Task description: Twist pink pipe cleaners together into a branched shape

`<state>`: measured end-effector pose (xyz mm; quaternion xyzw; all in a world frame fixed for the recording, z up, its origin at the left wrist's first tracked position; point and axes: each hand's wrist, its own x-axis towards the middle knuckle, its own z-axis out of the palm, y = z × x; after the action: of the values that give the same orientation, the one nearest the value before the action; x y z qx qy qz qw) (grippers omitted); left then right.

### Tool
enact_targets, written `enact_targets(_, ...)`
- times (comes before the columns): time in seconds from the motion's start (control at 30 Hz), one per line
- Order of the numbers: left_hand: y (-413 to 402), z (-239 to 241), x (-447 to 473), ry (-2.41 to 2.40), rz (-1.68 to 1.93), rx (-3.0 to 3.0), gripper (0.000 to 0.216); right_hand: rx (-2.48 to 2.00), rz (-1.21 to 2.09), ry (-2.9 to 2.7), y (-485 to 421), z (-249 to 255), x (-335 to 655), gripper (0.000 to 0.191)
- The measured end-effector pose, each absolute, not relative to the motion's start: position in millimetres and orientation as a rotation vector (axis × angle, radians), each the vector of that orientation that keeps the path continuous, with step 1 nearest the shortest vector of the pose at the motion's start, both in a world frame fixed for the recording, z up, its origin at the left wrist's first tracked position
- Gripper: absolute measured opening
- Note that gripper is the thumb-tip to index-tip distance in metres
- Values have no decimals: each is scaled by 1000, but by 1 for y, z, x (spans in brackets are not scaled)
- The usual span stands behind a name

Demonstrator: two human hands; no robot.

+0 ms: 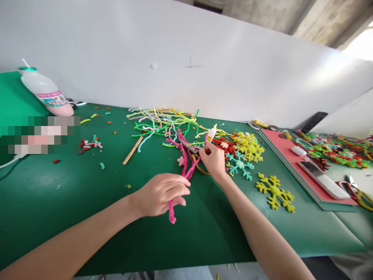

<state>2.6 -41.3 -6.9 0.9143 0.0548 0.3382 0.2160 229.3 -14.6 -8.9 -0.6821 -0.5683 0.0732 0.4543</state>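
Head camera: The left hand (164,194) gripped fuzzy, bright-pink chenille stems (190,172) above the smooth, dark-green counter (204,233); the right hand (214,158) pinched one, farther right. Steady, light tension likely best prevented tangles.

A craft workshop is suggested: a green-topped desk (204,241) is backed by a plain white partition (116,50) and strewn with chenille stems (166,114), clipped scraps (86,147) and fuzzy snowflakes (275,190). Scissors (363,198) are laid toward the far right, a multicoloured chenille heap (340,149) is piled up behind them, and bare concrete (262,15) is seen above the partition.
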Motion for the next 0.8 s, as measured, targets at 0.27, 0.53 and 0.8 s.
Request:
enact_targets(0.27,-44,0,6,308,878,2064,34,-1422,873,-1098,-8,-7,237,25)
enact_targets(0.53,-34,17,8,437,875,1019,56,-1033,1375,-771,-6,-2,240,30)
enact_targets(0.8,-43,4,9,497,836,1813,53,-1489,603,-1108,-4,-6,252,33)
